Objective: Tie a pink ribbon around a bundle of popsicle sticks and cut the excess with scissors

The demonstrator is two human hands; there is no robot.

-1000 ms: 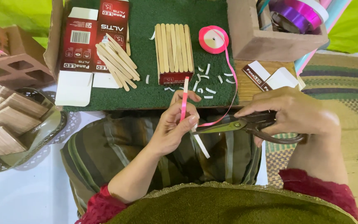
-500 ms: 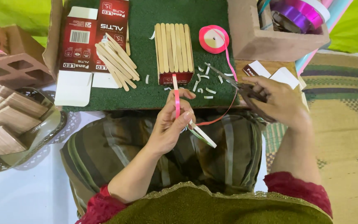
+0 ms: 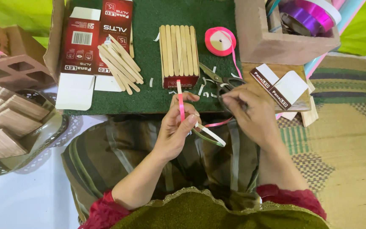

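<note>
While the left hand point(image 3: 175, 129) pinches a flat wooden stick wrapped in pink ribbon point(image 3: 180, 101) upright over the lap, the right hand point(image 3: 250, 112) rests on the metal scissors point(image 3: 217, 80) at the green mat's point(image 3: 149, 93) edge, apparently releasing them; a second ago it held them. Wrapping looks part done. Beyond, a glued stick panel point(image 3: 178, 55) and pink ribbon spool point(image 3: 220, 41) lie.

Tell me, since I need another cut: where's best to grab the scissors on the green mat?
Grip the scissors by the handle loops, probably from the right. The loops lie nearest the right hand, which partly covers them; the blades point up-left towards the stick panel.
</note>
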